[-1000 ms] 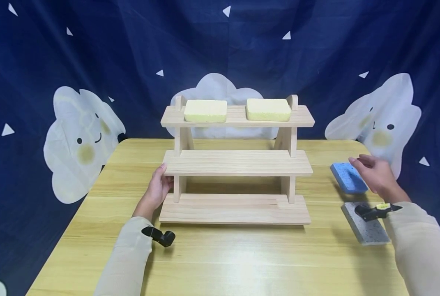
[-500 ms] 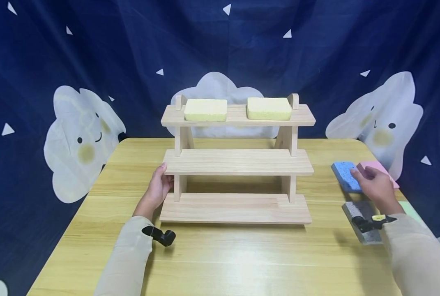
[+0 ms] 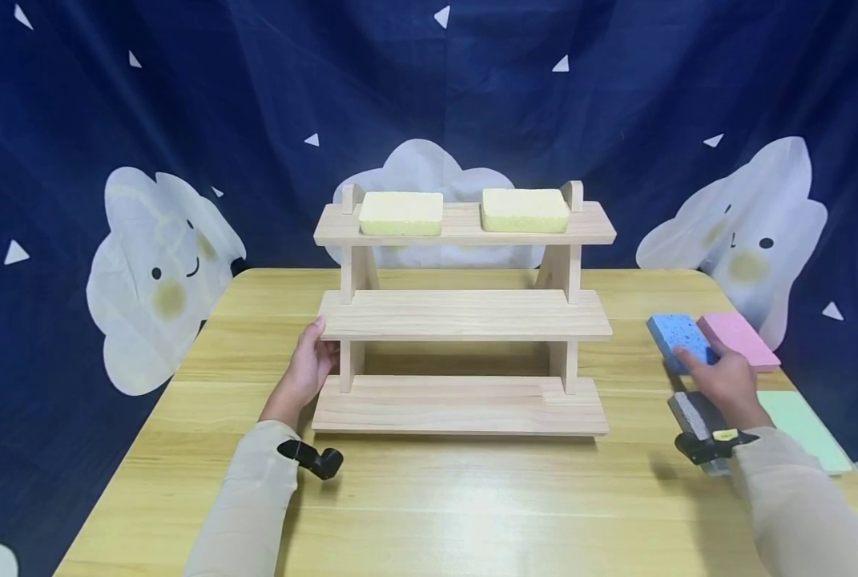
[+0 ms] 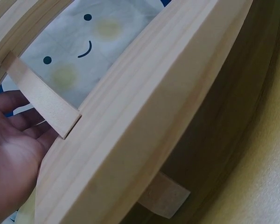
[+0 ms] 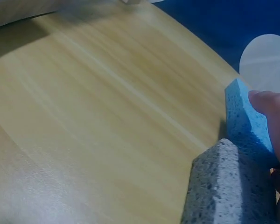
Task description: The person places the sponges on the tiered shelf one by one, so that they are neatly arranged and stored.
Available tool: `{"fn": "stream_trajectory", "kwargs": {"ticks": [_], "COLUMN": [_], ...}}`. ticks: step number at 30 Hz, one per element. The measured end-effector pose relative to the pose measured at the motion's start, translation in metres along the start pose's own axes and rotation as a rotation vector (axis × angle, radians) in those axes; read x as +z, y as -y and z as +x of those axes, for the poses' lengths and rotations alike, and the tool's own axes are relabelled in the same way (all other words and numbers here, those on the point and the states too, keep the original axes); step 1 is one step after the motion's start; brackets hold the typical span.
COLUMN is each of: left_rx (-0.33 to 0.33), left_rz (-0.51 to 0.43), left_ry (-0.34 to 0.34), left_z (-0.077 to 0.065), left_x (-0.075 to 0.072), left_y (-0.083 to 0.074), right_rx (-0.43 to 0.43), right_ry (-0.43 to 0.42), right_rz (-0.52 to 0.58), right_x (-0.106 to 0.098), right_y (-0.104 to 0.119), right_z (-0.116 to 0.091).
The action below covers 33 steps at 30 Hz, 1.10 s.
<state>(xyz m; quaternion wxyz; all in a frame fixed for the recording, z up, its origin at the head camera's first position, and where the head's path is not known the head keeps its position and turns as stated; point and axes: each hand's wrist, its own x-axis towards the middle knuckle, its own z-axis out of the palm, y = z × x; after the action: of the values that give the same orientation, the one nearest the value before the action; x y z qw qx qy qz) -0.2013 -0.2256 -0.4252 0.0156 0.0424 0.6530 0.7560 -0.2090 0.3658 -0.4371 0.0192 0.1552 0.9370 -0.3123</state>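
A three-tier wooden display shelf (image 3: 465,314) stands mid-table. My left hand (image 3: 306,373) grips its left side, thumb at the end of the middle board. In the left wrist view the fingers (image 4: 25,116) pass behind an upright. My right hand (image 3: 727,385) is at a blue sponge (image 3: 677,332) on the right. Its thumb (image 5: 261,100) lies over the sponge, and its other fingers are at the side by a pink sponge (image 3: 739,340), partly hidden. Close below is a grey sponge (image 5: 224,186), partly covered by the right wrist in the head view.
Two pale yellow sponges (image 3: 401,214) sit on the top board. A light green sponge (image 3: 803,425) lies near the right edge of the wooden table (image 3: 472,505), beside the right forearm. A dark blue curtain (image 3: 270,80) with clouds hangs behind.
My right hand has come down and left onto the blue sponge, uncovering the pink and green sponges. My left hand stays on the shelf.
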Motion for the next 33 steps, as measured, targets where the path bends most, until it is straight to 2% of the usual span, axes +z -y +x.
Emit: {"fn": "stream_trajectory", "kwargs": {"ticks": [6, 11, 16, 33], "left_rx": [-0.016, -0.043, -0.054, -0.036], "left_rz": [0.008, 0.057, 0.045, 0.037], "left_ry": [0.002, 0.014, 0.008, 0.014], "left_z": [-0.001, -0.001, 0.0, -0.001], "left_x": [0.001, 0.0, 0.0, 0.0], "left_y": [-0.003, -0.003, -0.001, -0.003], "right_rx": [0.012, -0.027, -0.046, -0.106], "right_ry": [0.017, -0.033, -0.048, -0.074], "right_rz": [-0.032, -0.068, -0.071, -0.104], "right_x": [0.003, 0.007, 0.01, 0.011], "right_y": [0.002, 0.001, 0.0, 0.001], "right_z": [-0.001, 0.0, 0.001, -0.001]}}
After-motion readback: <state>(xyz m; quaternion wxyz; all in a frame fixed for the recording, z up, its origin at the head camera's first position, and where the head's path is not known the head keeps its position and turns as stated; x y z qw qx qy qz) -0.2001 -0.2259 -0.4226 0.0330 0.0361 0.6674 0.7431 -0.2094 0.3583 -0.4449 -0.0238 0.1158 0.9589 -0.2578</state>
